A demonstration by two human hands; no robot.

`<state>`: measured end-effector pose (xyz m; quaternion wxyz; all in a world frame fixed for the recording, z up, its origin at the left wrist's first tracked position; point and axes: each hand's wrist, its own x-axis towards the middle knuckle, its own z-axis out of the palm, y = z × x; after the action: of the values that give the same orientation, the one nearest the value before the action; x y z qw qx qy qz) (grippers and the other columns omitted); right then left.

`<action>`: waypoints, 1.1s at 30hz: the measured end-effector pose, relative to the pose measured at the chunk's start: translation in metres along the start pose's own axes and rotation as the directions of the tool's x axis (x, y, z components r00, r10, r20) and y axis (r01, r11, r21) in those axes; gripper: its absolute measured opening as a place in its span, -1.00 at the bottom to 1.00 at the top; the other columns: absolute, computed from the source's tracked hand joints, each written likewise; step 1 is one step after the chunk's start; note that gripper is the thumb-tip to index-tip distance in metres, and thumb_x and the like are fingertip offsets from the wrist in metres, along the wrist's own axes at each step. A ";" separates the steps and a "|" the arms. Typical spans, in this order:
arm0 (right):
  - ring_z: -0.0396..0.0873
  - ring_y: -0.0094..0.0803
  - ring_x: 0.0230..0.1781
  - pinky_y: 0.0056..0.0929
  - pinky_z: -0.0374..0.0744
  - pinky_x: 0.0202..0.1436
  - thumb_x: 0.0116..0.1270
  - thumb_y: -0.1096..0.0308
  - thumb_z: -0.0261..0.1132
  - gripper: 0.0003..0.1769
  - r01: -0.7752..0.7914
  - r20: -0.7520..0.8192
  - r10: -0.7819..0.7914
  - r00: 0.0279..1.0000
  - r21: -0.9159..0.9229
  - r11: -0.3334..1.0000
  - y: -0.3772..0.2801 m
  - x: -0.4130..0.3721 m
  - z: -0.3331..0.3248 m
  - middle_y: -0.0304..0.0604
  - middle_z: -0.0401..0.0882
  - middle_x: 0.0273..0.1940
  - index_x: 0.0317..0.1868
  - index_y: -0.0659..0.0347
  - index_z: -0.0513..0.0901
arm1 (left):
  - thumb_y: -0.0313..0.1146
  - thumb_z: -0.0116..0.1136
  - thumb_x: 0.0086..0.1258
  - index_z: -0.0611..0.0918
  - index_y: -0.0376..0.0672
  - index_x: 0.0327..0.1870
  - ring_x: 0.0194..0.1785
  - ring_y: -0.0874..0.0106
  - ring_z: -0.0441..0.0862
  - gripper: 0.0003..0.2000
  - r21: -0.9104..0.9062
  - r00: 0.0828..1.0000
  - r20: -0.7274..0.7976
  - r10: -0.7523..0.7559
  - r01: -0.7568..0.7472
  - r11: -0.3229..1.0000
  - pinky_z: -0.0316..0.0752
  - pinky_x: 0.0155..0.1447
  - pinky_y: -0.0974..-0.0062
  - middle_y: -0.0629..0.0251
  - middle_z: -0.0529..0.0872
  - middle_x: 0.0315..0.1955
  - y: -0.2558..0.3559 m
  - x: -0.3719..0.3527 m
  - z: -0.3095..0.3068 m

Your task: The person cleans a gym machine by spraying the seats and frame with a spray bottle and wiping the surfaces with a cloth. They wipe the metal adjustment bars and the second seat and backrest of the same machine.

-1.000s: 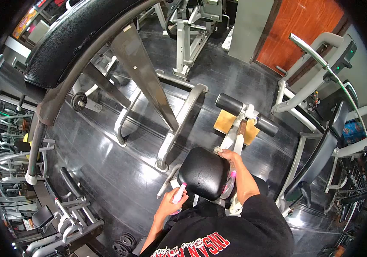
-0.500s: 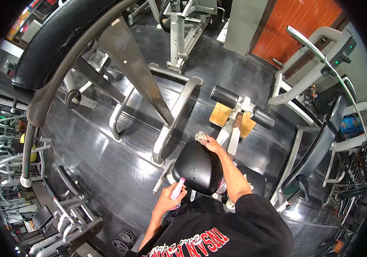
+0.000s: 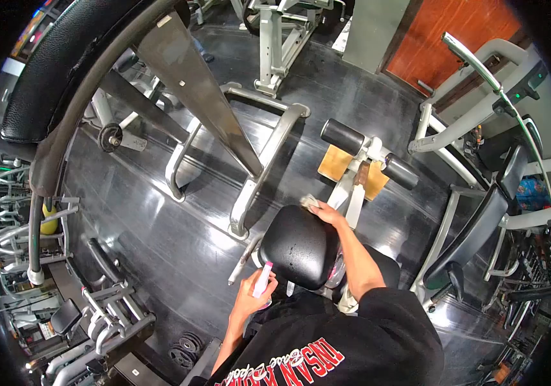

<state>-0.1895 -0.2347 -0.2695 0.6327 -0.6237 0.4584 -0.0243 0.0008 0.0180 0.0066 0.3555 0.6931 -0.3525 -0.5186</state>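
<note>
A black padded seat (image 3: pixel 298 248) of a gym machine lies right in front of me, with small wet-looking drops on its surface. At the pad's far edge, my right hand (image 3: pixel 327 213) is closed on a pale cloth (image 3: pixel 309 202) that touches the pad there. Near the close left corner, my left hand (image 3: pixel 253 294) is wrapped round a spray bottle (image 3: pixel 263 281) with a pink and white head. Most of the bottle's body is hidden by my fingers and shirt.
Beyond the seat are black foam rollers (image 3: pixel 342 136) and a wooden footplate (image 3: pixel 334 163). A steel machine frame (image 3: pixel 259 174) stands ahead to the left, another padded bench (image 3: pixel 468 231) to the right. Weight plates (image 3: pixel 187 347) lie on the floor at lower left.
My right hand and the cloth have shifted slightly right along the pad's far edge. The left hand keeps its hold on the spray bottle, and the head view has shifted a little.
</note>
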 end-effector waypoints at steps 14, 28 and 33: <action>0.50 -0.16 0.17 -0.28 0.40 0.22 0.32 -0.01 0.16 -0.48 0.087 0.261 0.002 0.965 -0.328 0.941 -0.089 0.062 0.030 -0.04 0.59 0.10 0.18 0.11 0.52 | -0.46 0.25 0.26 0.61 -0.27 -0.15 -0.54 0.62 0.59 -0.83 -0.059 0.985 -0.168 -0.035 0.025 0.998 0.48 -0.43 0.59 0.33 0.70 -0.45 -0.008 -0.018 -0.001; 0.47 -0.15 0.22 -0.14 0.44 0.24 0.25 0.06 0.14 -0.54 0.181 0.286 0.076 0.955 -0.769 0.613 -0.168 0.032 0.065 -0.13 0.55 0.16 0.14 -0.04 0.54 | -0.43 0.27 0.24 0.62 -0.25 -0.17 -0.53 0.60 0.60 -0.83 -0.072 0.981 -0.193 0.015 -0.029 0.997 0.49 -0.40 0.56 0.31 0.72 -0.47 -0.023 -0.036 -0.016; 0.42 -0.07 0.25 -0.09 0.37 0.29 0.23 -0.04 0.18 -0.43 0.295 0.386 0.003 0.922 -0.710 0.640 -0.158 0.034 0.066 -0.13 0.51 0.21 0.25 -0.12 0.47 | -0.43 0.27 0.24 0.63 -0.25 -0.18 -0.52 0.61 0.60 -0.83 -0.095 0.983 -0.183 0.008 -0.025 0.995 0.49 -0.39 0.56 0.30 0.72 -0.45 -0.025 -0.041 -0.021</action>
<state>-0.0440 -0.2397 -0.1730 0.3818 -0.8591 0.2526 0.2289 0.0155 0.0683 0.0088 0.4236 0.7167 -0.2987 -0.4665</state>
